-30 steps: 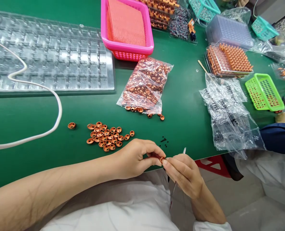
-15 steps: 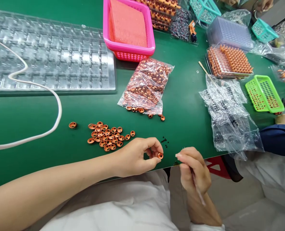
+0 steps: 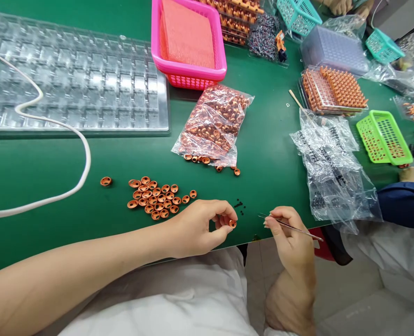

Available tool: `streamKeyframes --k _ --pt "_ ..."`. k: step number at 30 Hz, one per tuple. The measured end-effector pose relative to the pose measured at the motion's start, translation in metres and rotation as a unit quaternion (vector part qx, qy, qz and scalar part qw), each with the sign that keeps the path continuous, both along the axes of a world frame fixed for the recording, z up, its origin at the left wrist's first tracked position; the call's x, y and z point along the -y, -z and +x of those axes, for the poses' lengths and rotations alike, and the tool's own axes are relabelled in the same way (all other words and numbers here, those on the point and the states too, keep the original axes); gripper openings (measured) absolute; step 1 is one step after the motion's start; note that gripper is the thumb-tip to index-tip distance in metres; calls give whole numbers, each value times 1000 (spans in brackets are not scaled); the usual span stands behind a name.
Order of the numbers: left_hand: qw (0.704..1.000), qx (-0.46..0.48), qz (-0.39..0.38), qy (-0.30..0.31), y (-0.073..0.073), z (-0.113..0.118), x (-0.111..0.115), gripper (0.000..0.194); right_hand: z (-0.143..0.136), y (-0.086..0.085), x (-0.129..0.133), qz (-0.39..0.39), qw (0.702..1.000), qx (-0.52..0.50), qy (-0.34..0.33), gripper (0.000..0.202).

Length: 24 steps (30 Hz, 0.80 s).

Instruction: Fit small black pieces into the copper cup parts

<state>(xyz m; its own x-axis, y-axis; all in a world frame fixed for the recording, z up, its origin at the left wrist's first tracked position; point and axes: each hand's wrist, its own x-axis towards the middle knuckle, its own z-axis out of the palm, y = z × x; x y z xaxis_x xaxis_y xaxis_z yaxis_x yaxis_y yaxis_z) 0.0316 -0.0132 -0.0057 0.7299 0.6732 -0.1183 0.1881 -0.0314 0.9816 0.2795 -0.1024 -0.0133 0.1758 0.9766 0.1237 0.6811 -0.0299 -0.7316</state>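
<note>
Between thumb and fingertips, my left hand (image 3: pixel 207 227) pinches a small copper-coloured ring-like cup (image 3: pixel 232 224) at the table's front edge. My right hand (image 3: pixel 292 238) grips a pair of thin metal tweezers (image 3: pixel 291 226), whose tips point left toward several tiny black parts (image 3: pixel 240 204) on the table. The tweezer tips look slightly apart, with nothing visible between them. Left of my left hand lies a cluster of similar copper-coloured cups (image 3: pixel 154 198), and one more cup (image 3: pixel 106 181) sits by itself farther left.
On the green table (image 3: pixel 122 156) lies a clear bag of copper-coloured cups (image 3: pixel 215 123), some spilling out. Behind are a pink basket (image 3: pixel 221 56) and a clear moulded tray (image 3: pixel 87 126) crossed by a white cable (image 3: pixel 84 172). Plastic bags (image 3: pixel 333 172), a green basket (image 3: pixel 385 140) and another person's sleeve (image 3: pixel 404 205) are rightward.
My right hand has turned and shifted slightly right, so the tweezers now lie nearly level with tips leftward. My left hand keeps its cup almost in place.
</note>
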Motion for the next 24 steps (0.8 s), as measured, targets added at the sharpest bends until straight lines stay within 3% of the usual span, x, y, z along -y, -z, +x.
streamKeyframes --k 4,8,13,24 --pt "1000 7 4 -14 5 3 2 13 0 1 4 6 1000 3 1 4" --pt "999 20 11 -26 12 4 3 12 -13 3 15 60 990 -122 40 9" --pt "1000 -4 25 -16 10 2 1 13 -32 -2 24 64 964 -254 -29 20" --pt "997 -27 69 6 0 0 1 13 -36 -10 9 66 978 -152 -125 26"
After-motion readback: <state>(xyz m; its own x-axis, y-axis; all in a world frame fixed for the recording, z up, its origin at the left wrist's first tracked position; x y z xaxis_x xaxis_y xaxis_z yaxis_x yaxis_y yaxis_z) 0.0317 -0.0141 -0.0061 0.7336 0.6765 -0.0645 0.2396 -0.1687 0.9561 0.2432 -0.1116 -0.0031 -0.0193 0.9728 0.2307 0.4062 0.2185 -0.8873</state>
